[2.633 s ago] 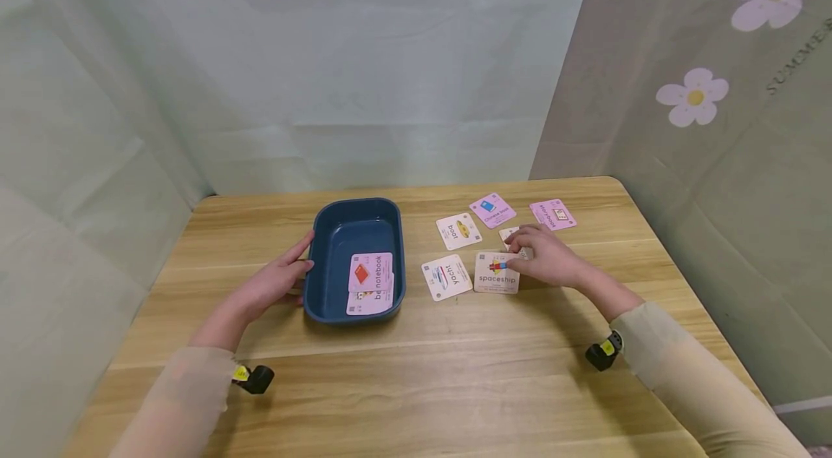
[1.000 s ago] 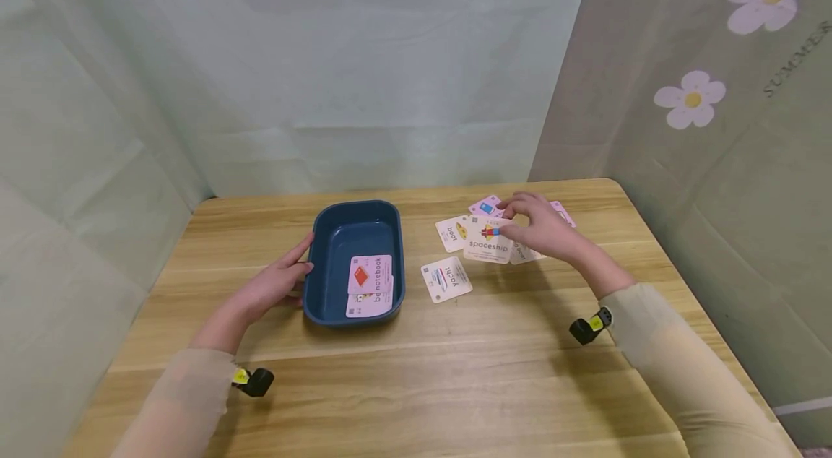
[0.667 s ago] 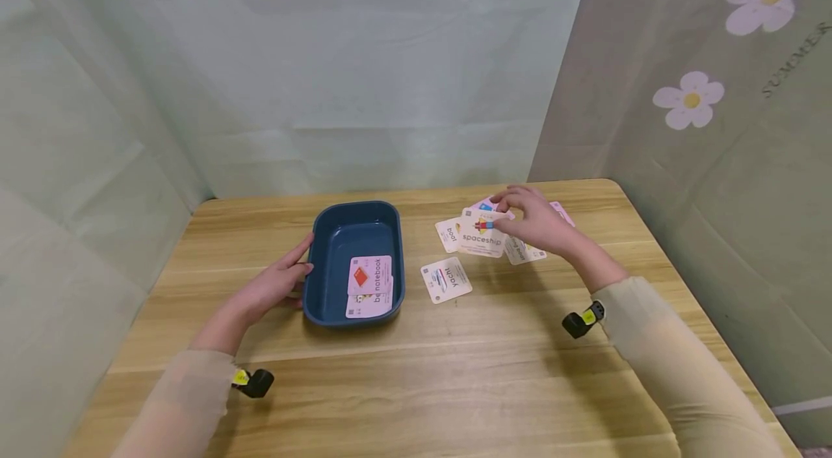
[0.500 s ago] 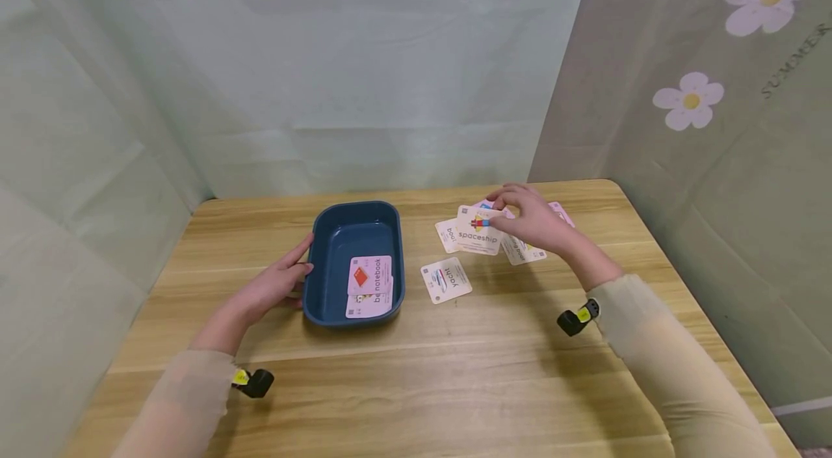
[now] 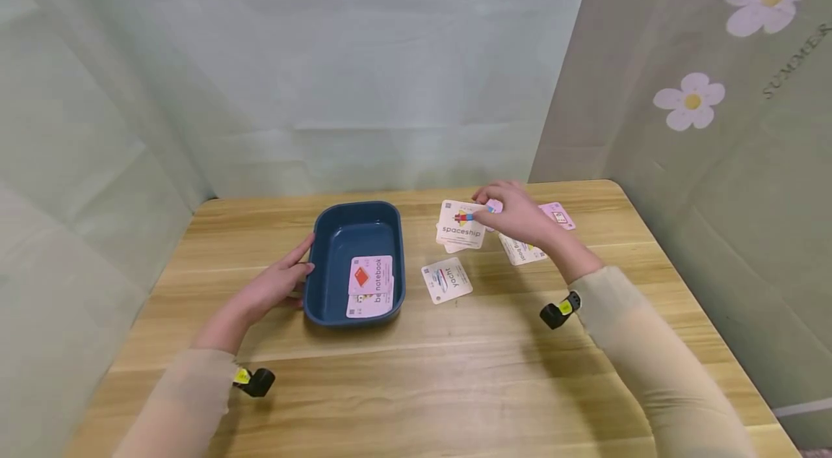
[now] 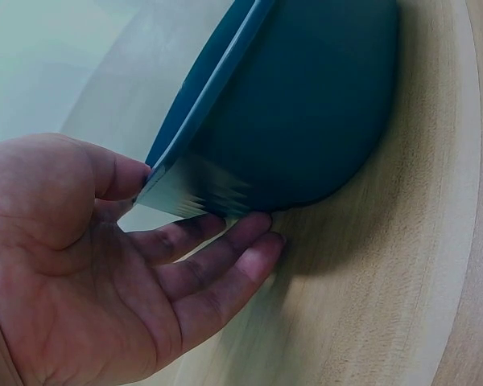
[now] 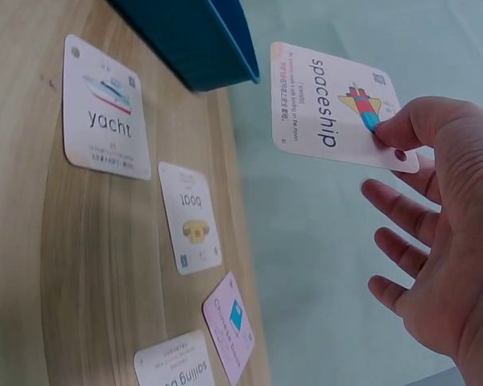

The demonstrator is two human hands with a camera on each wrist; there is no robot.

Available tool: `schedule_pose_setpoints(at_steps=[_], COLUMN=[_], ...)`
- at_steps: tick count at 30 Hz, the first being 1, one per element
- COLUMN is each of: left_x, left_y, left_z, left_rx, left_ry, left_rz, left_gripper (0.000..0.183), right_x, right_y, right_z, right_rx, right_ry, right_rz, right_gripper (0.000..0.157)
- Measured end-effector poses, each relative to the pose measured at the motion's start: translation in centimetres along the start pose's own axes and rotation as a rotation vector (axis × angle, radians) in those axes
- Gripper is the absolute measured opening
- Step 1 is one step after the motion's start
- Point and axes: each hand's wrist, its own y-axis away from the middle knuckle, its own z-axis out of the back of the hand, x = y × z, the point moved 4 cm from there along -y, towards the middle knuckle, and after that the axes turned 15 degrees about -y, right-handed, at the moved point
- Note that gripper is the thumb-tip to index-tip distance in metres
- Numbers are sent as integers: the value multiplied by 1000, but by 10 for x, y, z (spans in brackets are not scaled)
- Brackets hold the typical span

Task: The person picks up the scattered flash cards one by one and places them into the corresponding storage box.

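We saw the right hand [image 5: 516,216] pinching the spaceship card [image 5: 458,230] between thumb and forefinger, its other fingers apart; the card hung in the air right of the blue tray [image 5: 354,234], above the boat card [image 7: 191,225]. The left hand [image 5: 276,279] touched the tray's left side, thumb at the rim, fingers loosely extended by the outer wall. Inside, at the near end, we found a notebook card [image 5: 370,275] overlapping another card [image 5: 364,308]. On the wooden table [image 5: 416,386] we noted the yacht card [image 5: 447,279] nearer, the sailing boat card [image 5: 516,250] to the right, the Chinese book card [image 7: 229,330] farther back and a pink card [image 5: 557,216] at far right.
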Motion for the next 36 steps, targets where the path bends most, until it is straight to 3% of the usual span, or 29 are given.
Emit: schedule_pose_setpoints(at_steps=[36], left_x=[-2], left_y=[1], left_z=[0], left_rx=[-11], left_ry=[-8], left_rz=[7], left_gripper=[67], right_x=[37], right_y=[-32], right_z=[-43], right_rx=[52], right_ry=[-6], right_rz=[43], right_gripper=[17])
